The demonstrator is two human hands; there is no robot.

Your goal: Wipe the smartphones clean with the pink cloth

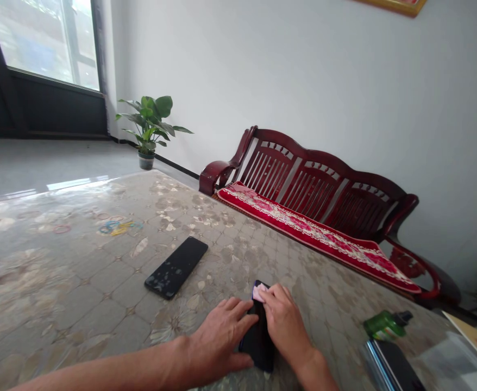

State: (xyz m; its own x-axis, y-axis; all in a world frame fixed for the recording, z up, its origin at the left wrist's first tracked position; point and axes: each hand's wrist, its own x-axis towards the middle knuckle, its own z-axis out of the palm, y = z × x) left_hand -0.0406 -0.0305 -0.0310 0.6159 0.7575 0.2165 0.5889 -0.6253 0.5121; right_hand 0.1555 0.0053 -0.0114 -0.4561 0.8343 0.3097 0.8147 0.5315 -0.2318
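A dark phone (258, 339) lies flat on the patterned table (79, 282) near the front edge. My left hand (218, 339) rests on its left side, fingers stretched flat, holding it down. My right hand (285, 323) presses a small pink cloth (258, 293) against the phone's far end, fingers pinched together on the cloth. A second black phone (176, 267), smudged with spots, lies apart to the left.
Coloured rubber bands (118, 227) lie scattered farther back on the table. A green bottle (385, 323) and another dark device (391, 366) sit at the right. Behind the table stand a red wooden bench (315, 209) and a potted plant (149, 130).
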